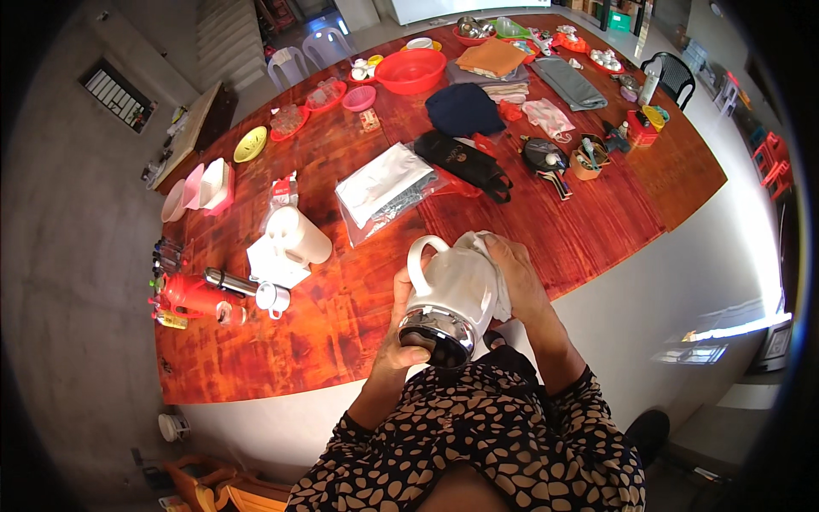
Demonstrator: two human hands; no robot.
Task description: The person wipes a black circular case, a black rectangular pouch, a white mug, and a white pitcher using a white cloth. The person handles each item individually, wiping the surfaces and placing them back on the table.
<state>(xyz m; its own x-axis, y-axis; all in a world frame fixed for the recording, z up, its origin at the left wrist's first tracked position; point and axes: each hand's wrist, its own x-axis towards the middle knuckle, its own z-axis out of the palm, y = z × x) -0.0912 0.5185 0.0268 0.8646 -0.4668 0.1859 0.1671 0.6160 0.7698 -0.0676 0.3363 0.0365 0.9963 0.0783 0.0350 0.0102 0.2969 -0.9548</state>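
Note:
A white jug (461,282) with a looped handle is held tilted in front of me, just past the table's near edge. Its shiny chrome band and dark round end face down toward me. My left hand (397,337) is closed around that lower end, its thumb on the dark part. At the jug's other end, my right hand (517,275) presses a crumpled white cloth (502,299) against the side. The cloth and jug partly hide the right fingers.
The reddish wooden table (299,354) spreads ahead. A white pitcher (300,235), a steel flask (229,282) and a white mug (273,299) are on the left. Beyond the jug are a packaged white cloth (386,188), a black pouch (461,162) and a red basin (411,71).

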